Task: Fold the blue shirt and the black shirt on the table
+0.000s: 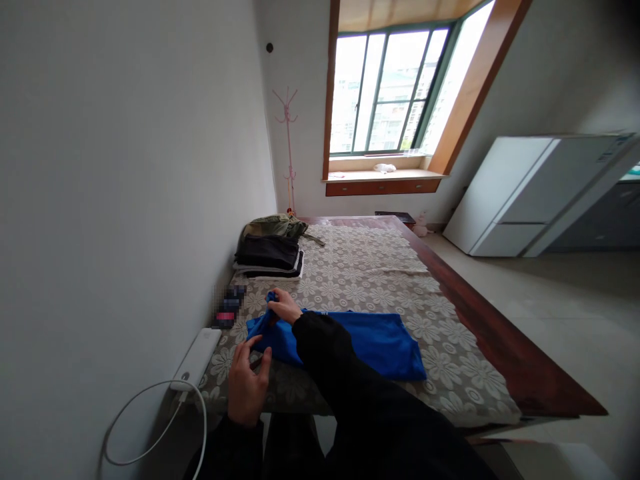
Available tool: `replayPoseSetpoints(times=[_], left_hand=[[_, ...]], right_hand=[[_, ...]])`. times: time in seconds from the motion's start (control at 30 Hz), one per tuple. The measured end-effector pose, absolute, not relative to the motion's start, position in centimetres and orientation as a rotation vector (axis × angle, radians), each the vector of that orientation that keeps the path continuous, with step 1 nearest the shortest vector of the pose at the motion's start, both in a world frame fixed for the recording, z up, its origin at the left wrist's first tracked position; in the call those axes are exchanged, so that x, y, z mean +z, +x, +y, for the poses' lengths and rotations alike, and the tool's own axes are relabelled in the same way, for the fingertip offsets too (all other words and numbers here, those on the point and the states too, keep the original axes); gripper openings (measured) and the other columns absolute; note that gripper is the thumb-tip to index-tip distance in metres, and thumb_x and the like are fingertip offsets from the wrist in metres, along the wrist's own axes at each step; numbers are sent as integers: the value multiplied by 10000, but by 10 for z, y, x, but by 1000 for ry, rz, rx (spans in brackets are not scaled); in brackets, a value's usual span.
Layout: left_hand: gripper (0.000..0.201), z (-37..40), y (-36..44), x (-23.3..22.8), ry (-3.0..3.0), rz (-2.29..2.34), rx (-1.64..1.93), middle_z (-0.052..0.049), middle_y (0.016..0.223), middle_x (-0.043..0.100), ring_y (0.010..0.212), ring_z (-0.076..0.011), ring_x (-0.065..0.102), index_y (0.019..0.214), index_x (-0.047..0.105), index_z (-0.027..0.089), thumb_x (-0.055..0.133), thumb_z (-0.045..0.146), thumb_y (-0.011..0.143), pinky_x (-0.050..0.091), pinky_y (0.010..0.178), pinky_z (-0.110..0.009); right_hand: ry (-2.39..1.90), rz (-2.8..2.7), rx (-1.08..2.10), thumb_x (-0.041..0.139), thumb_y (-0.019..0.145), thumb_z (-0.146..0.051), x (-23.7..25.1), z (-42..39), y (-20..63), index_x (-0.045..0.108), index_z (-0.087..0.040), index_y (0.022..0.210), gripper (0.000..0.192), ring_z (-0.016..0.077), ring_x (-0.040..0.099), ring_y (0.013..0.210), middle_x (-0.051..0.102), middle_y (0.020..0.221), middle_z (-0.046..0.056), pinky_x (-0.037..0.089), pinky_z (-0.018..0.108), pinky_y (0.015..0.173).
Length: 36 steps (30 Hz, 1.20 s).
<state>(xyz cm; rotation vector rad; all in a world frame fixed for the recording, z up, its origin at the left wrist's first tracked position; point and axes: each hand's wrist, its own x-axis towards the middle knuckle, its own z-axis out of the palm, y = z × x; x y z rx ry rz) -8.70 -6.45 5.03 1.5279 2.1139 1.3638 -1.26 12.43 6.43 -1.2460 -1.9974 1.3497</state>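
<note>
A blue garment (377, 340) of smooth cloth lies as a long flat strip across the near part of the table; its exact kind cannot be made out. My right hand (286, 308) reaches across to its far left corner and pinches a bunched, lifted bit of the cloth. Beside the near left end is my left hand (249, 380), thumb and fingers apart, with fingertips at the cloth's edge. My right sleeve hides part of the garment's middle.
Folded dark and white clothes (270, 257) and an olive bag (275, 227) sit by the wall on the lace tablecloth (350, 267). A white power strip (197, 359) with a looping cable (113, 427) is at left. A fridge (530, 193) stands right, beyond the table edge.
</note>
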Motion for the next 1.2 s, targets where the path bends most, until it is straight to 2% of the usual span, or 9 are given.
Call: replayPoseSetpoints(times=[0.17, 0.3, 0.43, 0.53, 0.63, 0.77, 0.97, 1.07, 1.2], left_hand=[[247, -47, -27, 77, 1847, 1978, 1637, -102, 1196, 640, 1179, -267, 627, 1181, 658, 225, 610, 318, 958, 533, 1036, -456], [256, -30, 50, 78, 2083, 1654, 1572, -89, 1201, 637, 1183, -229, 621, 1188, 673, 249, 545, 169, 982, 527, 1044, -411], [392, -17, 121, 54, 2218, 1367, 1290, -91, 1261, 635, 1245, -231, 588, 1230, 669, 250, 472, 55, 953, 511, 1077, -425], [509, -13, 158, 27, 2263, 1210, 1065, -100, 1313, 634, 1333, -250, 535, 1275, 657, 231, 446, -8, 878, 463, 1146, -464], [597, -12, 178, 5, 2263, 1165, 860, -112, 1388, 617, 1413, -280, 472, 1337, 633, 214, 468, -8, 808, 376, 1216, -513], [768, -15, 174, -3, 2282, 1114, 713, -83, 1558, 506, 1536, -284, 306, 1444, 556, 233, 497, 0, 715, 225, 1282, -551], [845, -21, 111, 1, 2314, 1259, 696, -44, 1562, 517, 1547, -258, 297, 1486, 511, 255, 463, -21, 689, 182, 1290, -574], [752, -26, 76, -5, 2289, 1407, 707, -50, 1518, 560, 1521, -291, 347, 1399, 600, 268, 490, -14, 710, 204, 1273, -610], [462, -33, 48, -13, 2227, 1524, 783, -69, 1461, 600, 1467, -311, 426, 1249, 691, 266, 571, 111, 831, 296, 1237, -603]], right_hand=[[-789, -1185, 1744, 655, 658, -246, 84, 123, 46, 618, -244, 1043, 387, 108, 489, 510, 534, 651, -79, 412, 223, 463], [-741, -1028, 1701, 696, 641, -261, 83, 121, 145, 634, -242, 1092, 455, 89, 465, 521, 564, 675, -76, 375, 210, 483], [-1019, -995, 1548, 708, 661, -323, 51, 113, 248, 616, -242, 1165, 518, 109, 492, 546, 582, 696, -71, 395, 228, 511], [-1272, -1080, 1396, 738, 711, -440, 20, 100, 301, 577, -255, 1272, 612, 182, 618, 748, 640, 822, -24, 514, 307, 681], [-1382, -1297, 1229, 817, 660, -416, -4, 87, 328, 529, -292, 1380, 786, 266, 599, 1165, 656, 1183, 47, 506, 418, 984], [-1323, -1559, 1076, 713, 676, -264, -16, 83, 338, 531, -298, 1419, 765, 289, 544, 1283, 579, 1397, 65, 451, 477, 1095], [-1364, -1707, 913, 583, 728, -173, -20, 80, 344, 565, -306, 1409, 694, 272, 600, 1251, 679, 1300, 40, 444, 495, 1110], [-1428, -1740, 808, 569, 789, -201, -22, 73, 347, 599, -309, 1372, 594, 262, 622, 1239, 692, 1301, 34, 453, 472, 1114], [-1467, -1832, 671, 581, 847, -293, -26, 63, 344, 586, -283, 1383, 536, 256, 575, 1317, 645, 1373, 59, 420, 448, 1162]])
